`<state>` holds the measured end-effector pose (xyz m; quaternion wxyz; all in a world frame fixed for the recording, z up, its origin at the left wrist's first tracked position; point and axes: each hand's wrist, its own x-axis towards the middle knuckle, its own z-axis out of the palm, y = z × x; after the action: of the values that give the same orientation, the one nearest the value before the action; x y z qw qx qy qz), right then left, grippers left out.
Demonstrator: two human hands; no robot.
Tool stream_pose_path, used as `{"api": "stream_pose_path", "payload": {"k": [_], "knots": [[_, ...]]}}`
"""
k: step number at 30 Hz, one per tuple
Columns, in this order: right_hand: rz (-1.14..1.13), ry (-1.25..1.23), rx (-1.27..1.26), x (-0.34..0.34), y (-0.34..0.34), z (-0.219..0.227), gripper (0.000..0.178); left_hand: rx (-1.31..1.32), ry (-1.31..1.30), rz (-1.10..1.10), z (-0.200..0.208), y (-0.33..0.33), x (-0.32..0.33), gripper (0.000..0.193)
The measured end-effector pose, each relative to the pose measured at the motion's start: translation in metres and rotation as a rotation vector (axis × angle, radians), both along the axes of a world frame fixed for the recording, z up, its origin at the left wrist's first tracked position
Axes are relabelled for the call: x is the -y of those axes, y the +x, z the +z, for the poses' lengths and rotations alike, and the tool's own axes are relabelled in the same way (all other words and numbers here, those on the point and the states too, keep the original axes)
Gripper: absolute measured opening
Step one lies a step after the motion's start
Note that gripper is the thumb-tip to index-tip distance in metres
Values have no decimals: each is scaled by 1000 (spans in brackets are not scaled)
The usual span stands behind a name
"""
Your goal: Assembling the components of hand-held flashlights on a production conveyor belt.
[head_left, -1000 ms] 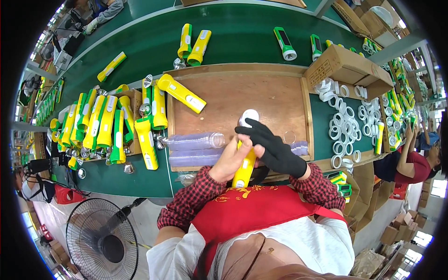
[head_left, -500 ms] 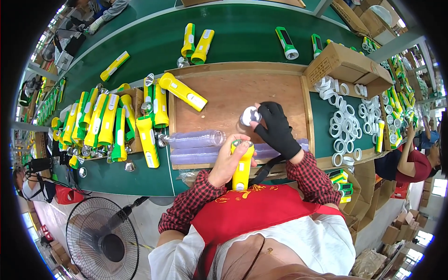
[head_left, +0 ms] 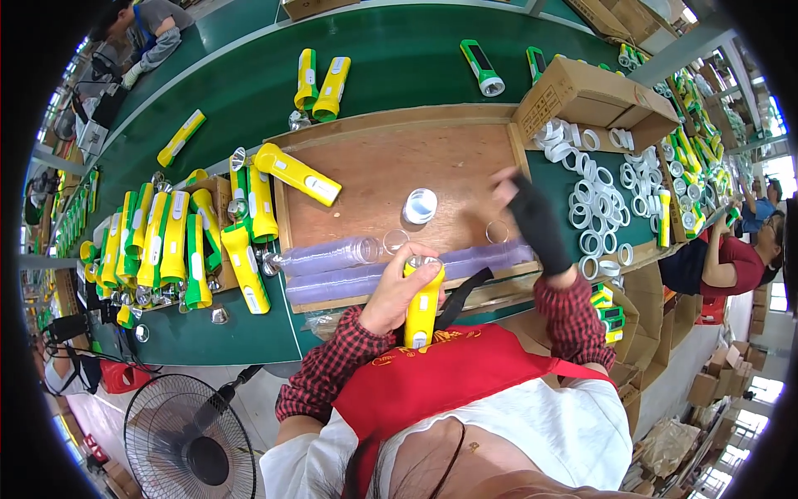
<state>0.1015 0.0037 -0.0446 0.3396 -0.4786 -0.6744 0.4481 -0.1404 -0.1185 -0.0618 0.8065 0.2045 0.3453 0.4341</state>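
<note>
The yellow flashlight is held above the red apron by the left hand, its fingers wrapped, whereas the blurred right hand's finger opening cannot be told, and the white container on the wooden tray could be tipped by a hasty sweep.

On the green bench, a shallow wooden tray is set near the front edge, and on its board a white-rimmed cup and rows of clear discs are laid. At left, yellow-and-green flashlights are crowded together, with silver reflectors scattered in front. White rings are heaped right of the tray. Farther back, a pair of flashlights and a green dark-panelled flashlight are spread well apart.
</note>
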Motion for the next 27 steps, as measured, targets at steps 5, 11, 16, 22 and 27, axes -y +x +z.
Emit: {"api": "stream_pose_path", "payload": {"k": [5,11,16,22,27], "knots": [[-605,557,706,-109,106,-43,54,29,26,-36,3,-2,2,26],[-465,575,895,-117,132,-58,40,56,23,9,3,-5,3,27],[-257,503,425,-45,55,0,19,78,70,35,2,-8,13,30],[277,4,-65,51,-55,26,28,123,53,-8,3,-4,7,39],[426,113,-81,78,-80,32,30,60,-21,55,12,-11,14,54]]}}
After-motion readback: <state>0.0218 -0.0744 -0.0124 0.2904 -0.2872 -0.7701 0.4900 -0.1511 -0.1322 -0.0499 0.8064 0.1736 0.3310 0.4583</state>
